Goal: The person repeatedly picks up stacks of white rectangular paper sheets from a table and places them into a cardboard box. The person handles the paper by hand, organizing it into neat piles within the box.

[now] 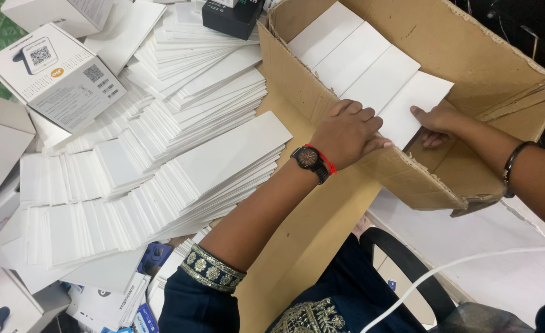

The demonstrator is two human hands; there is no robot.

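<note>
The left hand (348, 132) presses the nearest flat white card (415, 105) in the tilted brown cardboard box (469, 68); the right hand (440, 123) grips its edge. The box could tip, spilling cards.

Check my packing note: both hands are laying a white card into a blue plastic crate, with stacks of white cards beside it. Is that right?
Not quite. The head view shows a brown cardboard box, not a blue plastic crate. The rest holds: the left hand and right hand are on the white card, with stacks of white cards beside it.
</note>
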